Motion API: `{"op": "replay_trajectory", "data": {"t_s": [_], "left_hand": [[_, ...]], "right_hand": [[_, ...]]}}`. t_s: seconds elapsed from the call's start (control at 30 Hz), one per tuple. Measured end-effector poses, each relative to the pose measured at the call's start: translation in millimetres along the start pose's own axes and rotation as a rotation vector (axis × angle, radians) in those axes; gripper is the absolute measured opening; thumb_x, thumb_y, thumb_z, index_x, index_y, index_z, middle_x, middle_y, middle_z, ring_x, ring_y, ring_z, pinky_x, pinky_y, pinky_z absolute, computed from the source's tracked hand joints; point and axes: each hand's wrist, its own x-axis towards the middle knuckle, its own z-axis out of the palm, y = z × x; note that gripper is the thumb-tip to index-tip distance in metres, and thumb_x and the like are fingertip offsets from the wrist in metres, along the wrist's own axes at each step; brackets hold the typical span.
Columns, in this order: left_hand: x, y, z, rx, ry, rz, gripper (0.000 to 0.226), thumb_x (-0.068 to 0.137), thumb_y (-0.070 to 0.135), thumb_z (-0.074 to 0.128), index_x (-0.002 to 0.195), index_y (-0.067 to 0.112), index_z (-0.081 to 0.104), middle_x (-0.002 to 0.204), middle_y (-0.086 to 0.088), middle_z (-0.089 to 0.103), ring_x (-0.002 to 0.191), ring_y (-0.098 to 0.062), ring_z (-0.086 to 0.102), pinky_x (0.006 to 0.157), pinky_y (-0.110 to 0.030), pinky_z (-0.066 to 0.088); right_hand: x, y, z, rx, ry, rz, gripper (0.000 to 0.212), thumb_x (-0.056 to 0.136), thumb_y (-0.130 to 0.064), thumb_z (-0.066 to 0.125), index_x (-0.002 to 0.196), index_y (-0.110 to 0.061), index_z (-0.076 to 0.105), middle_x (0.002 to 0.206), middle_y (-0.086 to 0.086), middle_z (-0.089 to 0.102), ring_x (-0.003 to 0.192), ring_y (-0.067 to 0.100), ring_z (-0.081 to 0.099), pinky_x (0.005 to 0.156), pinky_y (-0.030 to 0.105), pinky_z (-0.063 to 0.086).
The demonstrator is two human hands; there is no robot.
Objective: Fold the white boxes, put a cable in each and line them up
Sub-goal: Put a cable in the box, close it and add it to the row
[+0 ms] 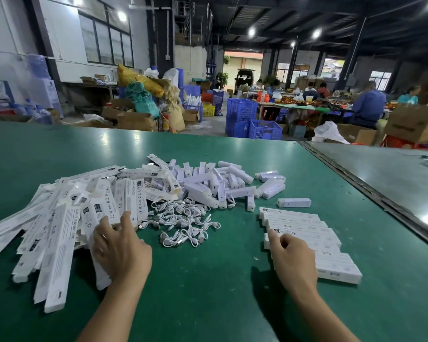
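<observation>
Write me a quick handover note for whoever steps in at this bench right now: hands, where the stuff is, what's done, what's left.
Left hand: fingers spread on the pile of flat boxes at the left, nothing lifted yet.
Right hand: resting on the row of finished boxes, forefinger on the row's left edge, holding nothing.
Loose white cables lie heaped mid-table between the hands.
A heap of small white units sits behind the cables; one lies alone above the row.
Done: one neat row of closed boxes on the green table.
Left: most flat boxes still need folding, filling and lining up.
</observation>
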Motion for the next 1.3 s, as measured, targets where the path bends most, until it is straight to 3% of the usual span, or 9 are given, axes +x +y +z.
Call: {"op": "replay_trajectory", "data": {"t_s": [0.4,0.53,0.63,0.77,0.93,1.03,1.13,1.2,1.3], "left_hand": [[1.1,3.0,-3.3,-0.059,0.031,-0.007,0.075,0.072,-0.018,0.07,0.138,0.012,0.052,0.154,-0.019,0.022,0.136,-0.048,0.028,0.1,-0.063,0.04],[-7.0,12.7,-4.9,-0.248,0.101,0.085,0.074,0.071,-0.022,0.062,0.137,0.008,0.05,0.157,-0.02,0.019,0.137,-0.046,0.028,0.091,-0.058,0.049],[-11.5,20.2,-1.0,-0.46,0.081,0.071,0.077,0.072,-0.018,0.064,0.14,0.013,0.045,0.155,-0.018,0.023,0.131,-0.041,0.038,0.076,-0.043,0.053],[-12.0,24.8,2.9,-0.929,-0.138,-0.152,0.078,0.078,-0.01,0.069,0.14,0.025,0.037,0.134,-0.009,0.046,0.097,-0.018,0.056,0.062,-0.025,0.044],[-22.4,35.2,-1.7,-1.436,-0.479,-0.29,0.08,0.074,-0.016,0.066,0.136,0.027,0.039,0.116,-0.019,0.063,0.099,-0.03,0.068,0.087,-0.045,0.052],[-36.7,43.3,1.3,-1.552,-0.686,-0.311,0.074,0.064,-0.012,0.066,0.13,0.016,0.049,0.114,-0.02,0.068,0.103,-0.031,0.071,0.089,-0.049,0.055],[-52.2,52.3,6.0,-1.566,-0.857,-0.297,0.059,0.063,-0.009,0.066,0.12,0.003,0.056,0.111,-0.018,0.073,0.11,-0.027,0.069,0.078,-0.034,0.061],[-56.9,54.9,9.1,-1.57,-0.909,-0.288,0.054,0.065,-0.008,0.066,0.119,-0.004,0.059,0.116,-0.018,0.071,0.115,-0.025,0.066,0.077,-0.027,0.06],[-58.4,54.3,10.1,-1.57,-0.976,-0.272,0.054,0.067,-0.008,0.065,0.121,-0.001,0.061,0.121,-0.013,0.07,0.112,-0.017,0.068,0.077,-0.025,0.058]], "right_hand": [[-3.2,1.3,4.1,0.016,-0.015,-0.082,0.054,0.095,-0.044,0.054,0.055,-0.009,0.043,0.045,-0.002,0.043,0.047,0.015,0.036,0.049,0.03,0.027],[-3.2,1.2,6.0,0.031,-0.037,-0.074,0.051,0.095,-0.043,0.055,0.06,-0.006,0.053,0.046,-0.001,0.048,0.047,0.015,0.039,0.048,0.029,0.03],[-5.9,0.0,8.0,0.042,-0.051,-0.079,0.05,0.094,-0.043,0.055,0.057,-0.01,0.051,0.045,-0.002,0.047,0.046,0.014,0.039,0.048,0.028,0.03],[-9.2,-3.2,9.9,0.054,-0.068,-0.104,0.05,0.094,-0.041,0.057,0.053,-0.015,0.043,0.043,-0.005,0.041,0.044,0.012,0.034,0.048,0.028,0.029],[-14.6,-7.2,11.8,0.129,-0.131,-0.204,0.052,0.093,-0.039,0.06,0.053,-0.016,0.038,0.044,-0.006,0.037,0.045,0.011,0.03,0.048,0.03,0.028],[-22.0,-11.1,14.6,0.204,-0.209,-0.285,0.047,0.093,-0.044,0.058,0.057,-0.016,0.043,0.049,0.0,0.047,0.049,0.011,0.041,0.051,0.029,0.035],[-30.3,-15.2,17.3,0.277,-0.366,-0.354,0.022,0.091,-0.046,0.056,0.082,-0.026,0.06,0.071,-0.004,0.065,0.062,0.003,0.057,0.06,0.018,0.046],[-35.5,-16.5,20.0,0.319,-0.494,-0.374,0.009,0.093,-0.039,0.059,0.097,-0.031,0.059,0.086,-0.005,0.068,0.074,0.003,0.064,0.068,0.019,0.052],[-41.5,-19.9,21.1,0.364,-0.564,-0.391,0.012,0.092,-0.034,0.064,0.103,-0.031,0.061,0.094,-0.006,0.071,0.077,0.007,0.07,0.073,0.028,0.057]]}}
